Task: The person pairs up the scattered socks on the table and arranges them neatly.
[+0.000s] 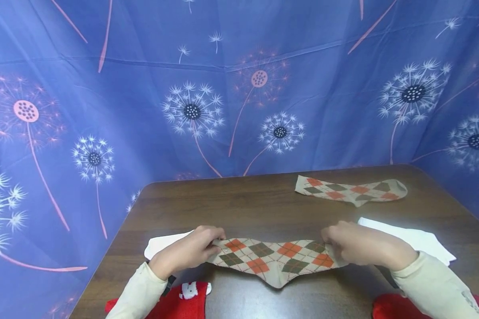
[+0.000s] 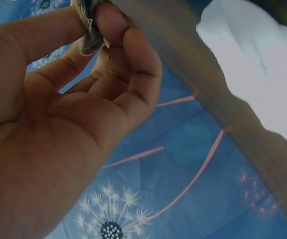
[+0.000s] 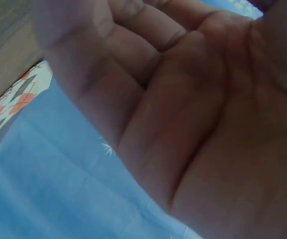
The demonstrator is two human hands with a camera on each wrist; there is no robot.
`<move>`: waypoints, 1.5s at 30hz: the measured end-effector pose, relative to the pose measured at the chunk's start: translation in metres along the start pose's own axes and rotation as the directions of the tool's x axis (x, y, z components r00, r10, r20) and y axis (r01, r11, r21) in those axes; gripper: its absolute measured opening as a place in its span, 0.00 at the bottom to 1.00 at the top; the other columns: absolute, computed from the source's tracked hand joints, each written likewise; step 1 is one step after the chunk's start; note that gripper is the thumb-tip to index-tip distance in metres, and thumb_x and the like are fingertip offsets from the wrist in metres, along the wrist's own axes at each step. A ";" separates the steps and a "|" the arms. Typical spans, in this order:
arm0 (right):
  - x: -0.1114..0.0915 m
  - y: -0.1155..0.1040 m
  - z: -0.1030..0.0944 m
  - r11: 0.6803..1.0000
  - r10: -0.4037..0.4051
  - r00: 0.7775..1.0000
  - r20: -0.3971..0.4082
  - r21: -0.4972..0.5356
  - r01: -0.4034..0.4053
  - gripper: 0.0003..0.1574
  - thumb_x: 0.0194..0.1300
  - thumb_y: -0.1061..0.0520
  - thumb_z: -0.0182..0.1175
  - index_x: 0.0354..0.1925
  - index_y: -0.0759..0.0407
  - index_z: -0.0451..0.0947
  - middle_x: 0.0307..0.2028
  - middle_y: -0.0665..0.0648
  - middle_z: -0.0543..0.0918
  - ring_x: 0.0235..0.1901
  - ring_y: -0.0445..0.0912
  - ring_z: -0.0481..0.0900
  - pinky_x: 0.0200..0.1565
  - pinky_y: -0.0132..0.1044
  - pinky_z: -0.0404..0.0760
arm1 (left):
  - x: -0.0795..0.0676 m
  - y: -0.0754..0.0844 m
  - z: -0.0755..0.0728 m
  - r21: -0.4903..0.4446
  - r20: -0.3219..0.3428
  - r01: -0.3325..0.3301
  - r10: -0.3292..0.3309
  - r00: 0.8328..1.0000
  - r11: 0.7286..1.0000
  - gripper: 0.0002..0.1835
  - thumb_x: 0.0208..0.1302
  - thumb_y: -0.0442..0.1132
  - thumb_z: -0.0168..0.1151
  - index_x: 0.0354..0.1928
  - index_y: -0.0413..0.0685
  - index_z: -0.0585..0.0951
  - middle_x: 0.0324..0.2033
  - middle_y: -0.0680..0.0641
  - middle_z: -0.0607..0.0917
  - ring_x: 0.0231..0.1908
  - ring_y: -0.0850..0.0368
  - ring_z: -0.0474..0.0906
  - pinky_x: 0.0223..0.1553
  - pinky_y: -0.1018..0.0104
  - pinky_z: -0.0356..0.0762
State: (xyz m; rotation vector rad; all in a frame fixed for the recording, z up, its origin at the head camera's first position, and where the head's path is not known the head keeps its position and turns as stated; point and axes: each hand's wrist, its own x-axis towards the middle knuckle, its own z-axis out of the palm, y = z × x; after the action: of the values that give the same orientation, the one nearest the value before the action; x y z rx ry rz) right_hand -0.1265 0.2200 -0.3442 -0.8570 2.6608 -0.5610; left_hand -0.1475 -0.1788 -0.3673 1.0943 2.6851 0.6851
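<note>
An argyle sock [image 1: 259,257], beige with orange and olive diamonds, is stretched sideways above the table, its heel pointing toward me. The left hand [image 1: 199,247] pinches one end; in the left wrist view, thumb and fingertips meet on the sock's edge [image 2: 89,37]. At the opposite end, the right hand [image 1: 357,243] grips the sock with curled fingers. The right wrist view shows mostly the palm [image 3: 198,109], with the fingertips out of sight. A similar argyle sock [image 1: 351,190] lies flat at the back right of the table.
White cloth items lie on the brown table [image 1: 223,199]: one [image 1: 163,242] behind the left hand, another [image 1: 411,239] beyond the right forearm. Red fabric with a white figure [image 1: 187,301] sits at front left, more red fabric [image 1: 395,305] at front right. A blue dandelion-print curtain [image 1: 239,110] hangs behind.
</note>
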 end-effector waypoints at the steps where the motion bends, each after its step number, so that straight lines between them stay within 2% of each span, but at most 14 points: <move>1: -0.002 -0.001 0.000 1.000 0.026 1.000 0.017 0.016 -0.027 0.28 0.36 0.81 0.44 0.24 0.49 0.70 0.17 0.42 0.69 0.17 0.35 0.66 0.18 0.31 0.68 | 0.001 0.001 0.001 -0.004 0.015 0.008 -0.008 1.000 1.000 0.09 0.62 0.27 0.65 0.40 0.47 0.79 0.30 0.56 0.79 0.29 0.65 0.69 0.32 0.71 0.74; 4: -0.005 -0.003 0.001 0.995 0.091 0.994 0.054 0.042 -0.094 0.28 0.35 0.82 0.44 0.24 0.50 0.70 0.17 0.44 0.72 0.16 0.38 0.71 0.18 0.33 0.72 | 0.002 0.003 0.005 -0.014 0.059 0.037 -0.036 0.998 0.999 0.09 0.63 0.28 0.65 0.43 0.47 0.80 0.33 0.55 0.81 0.30 0.66 0.71 0.33 0.72 0.75; 6: -0.006 -0.004 0.001 0.993 0.106 0.992 0.061 0.042 -0.109 0.27 0.35 0.81 0.45 0.24 0.51 0.70 0.17 0.44 0.72 0.15 0.39 0.71 0.18 0.34 0.72 | 0.003 0.004 0.007 -0.012 0.077 0.047 -0.046 0.996 0.999 0.10 0.64 0.28 0.65 0.44 0.47 0.80 0.34 0.56 0.81 0.29 0.67 0.71 0.33 0.72 0.75; 9: -0.006 -0.003 0.001 0.993 0.116 0.992 0.058 0.018 -0.117 0.26 0.35 0.80 0.46 0.23 0.50 0.69 0.17 0.44 0.72 0.15 0.38 0.70 0.18 0.33 0.72 | 0.004 0.005 0.011 -0.011 0.084 0.040 -0.039 0.996 0.999 0.10 0.63 0.27 0.64 0.43 0.46 0.80 0.34 0.56 0.81 0.28 0.67 0.70 0.32 0.73 0.74; 17: -0.002 0.002 0.004 0.992 0.080 0.997 0.015 -0.097 -0.078 0.24 0.38 0.79 0.50 0.21 0.49 0.67 0.16 0.43 0.65 0.17 0.37 0.63 0.19 0.32 0.65 | 0.007 0.006 0.017 0.025 0.096 0.002 -0.004 0.995 1.000 0.10 0.62 0.26 0.63 0.42 0.46 0.80 0.33 0.57 0.82 0.28 0.67 0.69 0.33 0.74 0.74; 21: 0.001 0.002 0.007 0.985 0.083 0.996 0.010 -0.151 -0.081 0.23 0.38 0.77 0.55 0.20 0.49 0.68 0.17 0.44 0.66 0.18 0.38 0.63 0.20 0.34 0.66 | 0.008 0.009 0.017 0.034 0.114 -0.007 0.003 0.993 0.999 0.09 0.62 0.25 0.63 0.41 0.45 0.81 0.32 0.57 0.81 0.29 0.67 0.69 0.33 0.73 0.73; 25: 0.002 0.003 0.012 0.979 0.098 0.995 0.010 -0.179 -0.095 0.22 0.37 0.76 0.57 0.19 0.49 0.68 0.16 0.44 0.68 0.18 0.39 0.65 0.20 0.35 0.68 | 0.008 0.013 0.019 0.042 0.145 0.018 -0.024 0.989 0.999 0.09 0.62 0.26 0.64 0.40 0.46 0.80 0.29 0.58 0.79 0.27 0.68 0.68 0.30 0.73 0.72; 32: -0.004 0.005 0.020 0.976 0.119 0.993 0.010 -0.185 -0.115 0.22 0.39 0.76 0.57 0.20 0.49 0.68 0.18 0.45 0.68 0.19 0.40 0.65 0.22 0.35 0.70 | 0.006 0.020 0.027 0.108 0.189 0.017 -0.037 0.981 0.994 0.11 0.58 0.22 0.63 0.36 0.47 0.78 0.21 0.59 0.70 0.22 0.68 0.61 0.24 0.74 0.66; 38: -0.006 0.006 0.023 0.968 0.194 0.979 0.058 -0.175 -0.181 0.22 0.36 0.76 0.60 0.23 0.51 0.68 0.22 0.49 0.69 0.22 0.44 0.66 0.24 0.38 0.70 | 0.006 0.029 0.031 0.150 0.230 0.043 -0.077 0.970 0.988 0.10 0.60 0.25 0.66 0.37 0.48 0.80 0.20 0.60 0.70 0.21 0.68 0.62 0.22 0.74 0.66; 45: -0.004 0.002 0.030 0.966 0.211 0.975 0.075 -0.167 -0.196 0.21 0.35 0.76 0.58 0.19 0.50 0.70 0.17 0.46 0.72 0.18 0.41 0.68 0.20 0.36 0.70 | 0.003 0.031 0.035 0.178 0.199 0.020 -0.056 0.978 0.984 0.11 0.59 0.26 0.67 0.33 0.49 0.78 0.18 0.60 0.68 0.21 0.68 0.59 0.21 0.74 0.62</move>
State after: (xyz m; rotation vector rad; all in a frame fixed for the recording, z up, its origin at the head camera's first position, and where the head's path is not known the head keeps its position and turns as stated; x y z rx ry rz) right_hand -0.1129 0.2156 -0.3707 -0.6211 2.6927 -0.2566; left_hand -0.1197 -0.1447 -0.3838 1.0840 2.6187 0.3151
